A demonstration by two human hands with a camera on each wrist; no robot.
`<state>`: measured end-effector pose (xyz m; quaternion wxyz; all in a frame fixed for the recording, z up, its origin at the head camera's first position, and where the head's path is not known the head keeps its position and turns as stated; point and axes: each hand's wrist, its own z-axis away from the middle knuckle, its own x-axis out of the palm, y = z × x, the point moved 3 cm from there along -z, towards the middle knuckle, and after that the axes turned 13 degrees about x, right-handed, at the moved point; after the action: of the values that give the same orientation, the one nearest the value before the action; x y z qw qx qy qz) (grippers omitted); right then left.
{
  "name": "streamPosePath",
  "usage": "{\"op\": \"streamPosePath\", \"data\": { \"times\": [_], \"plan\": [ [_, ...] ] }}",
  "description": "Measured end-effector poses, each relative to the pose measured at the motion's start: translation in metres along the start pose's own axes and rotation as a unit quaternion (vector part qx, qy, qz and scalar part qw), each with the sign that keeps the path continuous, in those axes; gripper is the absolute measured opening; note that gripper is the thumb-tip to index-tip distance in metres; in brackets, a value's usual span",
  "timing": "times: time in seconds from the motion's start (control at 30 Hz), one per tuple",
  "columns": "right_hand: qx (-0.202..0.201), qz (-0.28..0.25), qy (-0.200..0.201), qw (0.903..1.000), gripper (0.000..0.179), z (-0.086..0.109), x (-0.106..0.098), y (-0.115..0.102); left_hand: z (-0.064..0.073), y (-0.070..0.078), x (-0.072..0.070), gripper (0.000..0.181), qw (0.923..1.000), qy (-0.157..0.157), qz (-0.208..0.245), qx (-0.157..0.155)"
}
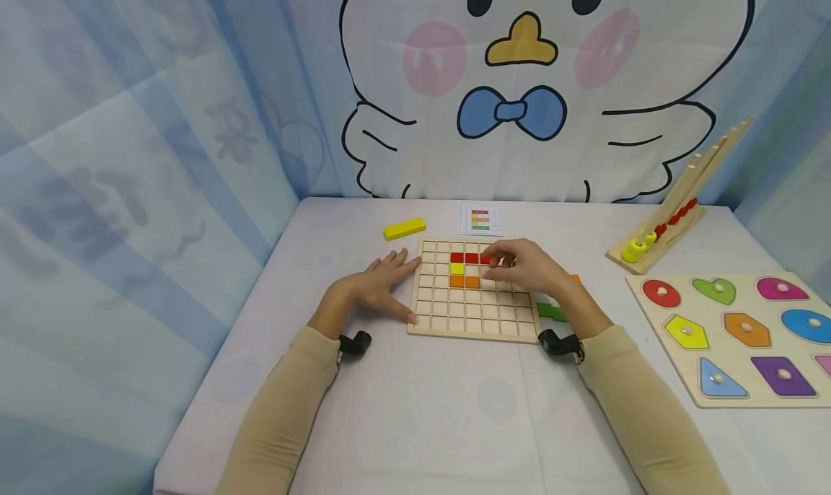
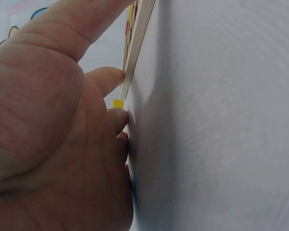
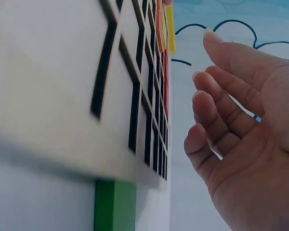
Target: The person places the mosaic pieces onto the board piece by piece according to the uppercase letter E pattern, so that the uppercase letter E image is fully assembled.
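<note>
A wooden grid board (image 1: 467, 329) lies on the table. Red tiles (image 1: 472, 258) form a row in it, with a yellow tile (image 1: 457, 269) and orange tiles (image 1: 464, 282) below. My left hand (image 1: 383, 282) is spread at the board's left side; its thumb and a finger touch the edge, as the left wrist view also shows. Over the right part of the grid hovers my right hand (image 1: 526, 268), fingers loosely bent near the red row. In the right wrist view this hand (image 3: 250, 106) stands apart from the board, with nothing visible between thumb and fingers. It hides some squares.
A yellow bar (image 1: 405, 229) and a pattern card (image 1: 480, 221) lie behind the board. Green pieces (image 1: 552, 312) sit at its right, partly under my right forearm. Farther right are a shape puzzle (image 1: 697, 322) and a wooden stand with beads (image 1: 675, 199).
</note>
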<state>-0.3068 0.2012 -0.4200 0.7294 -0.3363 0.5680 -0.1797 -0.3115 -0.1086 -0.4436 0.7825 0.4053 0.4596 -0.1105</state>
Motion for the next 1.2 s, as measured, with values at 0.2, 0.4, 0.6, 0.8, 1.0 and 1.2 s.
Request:
{"op": "streamPosePath", "data": {
  "times": [0.2, 0.4, 0.6, 0.8, 1.0, 1.2],
  "plan": [
    [0.007, 0.014, 0.007, 0.9999, 0.038, 0.007, -0.010, 0.010, -0.001, -0.001, 0.001, 0.127, 1.0000, 0.000, -0.005, -0.001],
    [0.028, 0.015, 0.015, 0.9994, 0.038, 0.012, -0.023, 0.017, -0.001, -0.001, 0.002, 0.126, 1.0000, 0.000, -0.007, 0.002],
    [0.046, 0.014, 0.026, 0.9985, 0.041, 0.016, -0.036, 0.022, -0.001, 0.000, 0.001, 0.126, 1.0000, 0.000, -0.004, 0.001],
    [0.058, 0.013, 0.039, 0.9975, 0.041, 0.019, -0.047, 0.031, -0.001, 0.000, 0.001, 0.126, 1.0000, 0.000, -0.005, -0.001],
    [0.076, 0.005, 0.033, 0.9965, 0.044, 0.022, -0.058, 0.043, -0.001, -0.001, 0.001, 0.126, 1.0000, 0.002, -0.005, 0.002],
    [0.102, -0.001, 0.028, 0.9944, 0.047, 0.028, -0.070, 0.055, 0.000, -0.001, 0.001, 0.126, 1.0000, 0.003, -0.003, 0.004]
  ]
}}
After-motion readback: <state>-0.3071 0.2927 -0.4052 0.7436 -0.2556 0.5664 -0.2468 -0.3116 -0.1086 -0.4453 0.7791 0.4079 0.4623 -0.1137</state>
